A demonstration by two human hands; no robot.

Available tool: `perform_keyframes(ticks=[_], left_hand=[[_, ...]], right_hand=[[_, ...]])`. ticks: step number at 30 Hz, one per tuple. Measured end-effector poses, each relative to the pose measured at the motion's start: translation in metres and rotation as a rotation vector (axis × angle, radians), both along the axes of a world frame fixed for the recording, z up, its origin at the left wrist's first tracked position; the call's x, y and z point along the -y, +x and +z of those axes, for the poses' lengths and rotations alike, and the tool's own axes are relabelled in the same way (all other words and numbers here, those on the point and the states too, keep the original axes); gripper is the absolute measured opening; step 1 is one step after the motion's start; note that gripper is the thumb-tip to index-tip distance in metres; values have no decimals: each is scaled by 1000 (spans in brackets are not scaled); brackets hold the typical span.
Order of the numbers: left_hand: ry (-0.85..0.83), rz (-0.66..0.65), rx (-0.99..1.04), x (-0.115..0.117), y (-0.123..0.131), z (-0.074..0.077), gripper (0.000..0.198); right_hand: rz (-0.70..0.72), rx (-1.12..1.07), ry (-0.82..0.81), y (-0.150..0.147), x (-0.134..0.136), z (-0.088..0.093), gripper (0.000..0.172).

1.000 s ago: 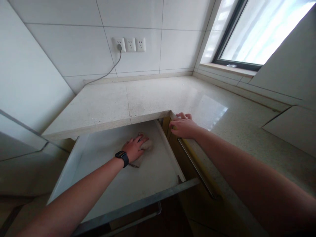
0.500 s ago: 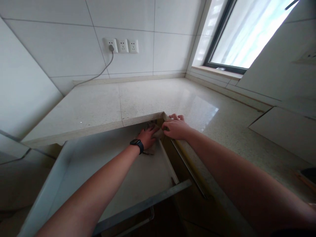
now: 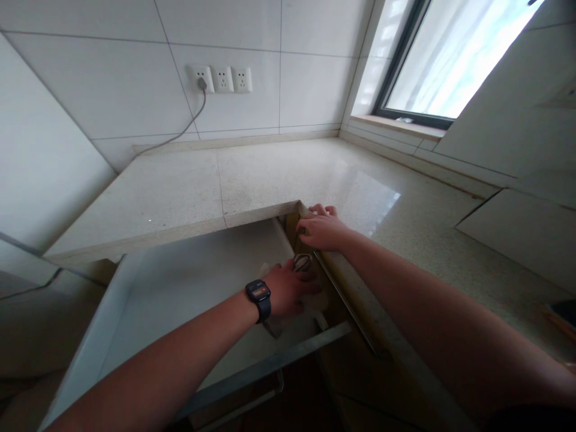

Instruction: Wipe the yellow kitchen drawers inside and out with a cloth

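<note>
Inside the pulled-out drawer [image 3: 180,264], my left hand [image 3: 288,291] with a black watch on its wrist presses on a bunched, light striped cloth [image 3: 302,262]. The cloth lies against the drawer's right side wall near the front, and my hand hides most of it. On the inner corner of the countertop [image 3: 265,174] rests my right hand [image 3: 323,229], its fingers apart and bent over the edge, holding nothing loose.
The drawer's front panel [image 3: 274,366] faces me. A bar handle [image 3: 346,306] runs along the cabinet at the right. At the back, a grey cord [image 3: 184,129] plugs into the wall sockets [image 3: 222,79]. A window [image 3: 432,60] is at upper right.
My left hand has moved with the cloth from the drawer's back right corner toward me, along its right side wall. My right hand stays on the counter corner.
</note>
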State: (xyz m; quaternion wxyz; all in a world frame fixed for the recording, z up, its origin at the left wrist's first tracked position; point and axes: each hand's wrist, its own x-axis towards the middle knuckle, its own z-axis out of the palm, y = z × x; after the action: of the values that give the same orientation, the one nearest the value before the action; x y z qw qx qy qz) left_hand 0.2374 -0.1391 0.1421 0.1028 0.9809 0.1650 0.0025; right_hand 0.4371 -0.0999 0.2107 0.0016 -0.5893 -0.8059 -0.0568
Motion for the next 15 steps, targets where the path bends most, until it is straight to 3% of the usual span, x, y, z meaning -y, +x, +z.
perform_keyframes(ticks=[4, 7, 13, 15], left_hand=[[-33, -89, -3, 9, -4, 0, 71], [-17, -57, 7, -8, -9, -4, 73], [21, 285, 9, -78, -21, -14, 76], [8, 340, 21, -93, -25, -18, 76]], right_hand=[[-2, -7, -8, 0, 1, 1, 31], [3, -9, -14, 0, 1, 1, 31], [14, -24, 6, 1, 0, 0, 29], [17, -31, 5, 1, 0, 0, 28]])
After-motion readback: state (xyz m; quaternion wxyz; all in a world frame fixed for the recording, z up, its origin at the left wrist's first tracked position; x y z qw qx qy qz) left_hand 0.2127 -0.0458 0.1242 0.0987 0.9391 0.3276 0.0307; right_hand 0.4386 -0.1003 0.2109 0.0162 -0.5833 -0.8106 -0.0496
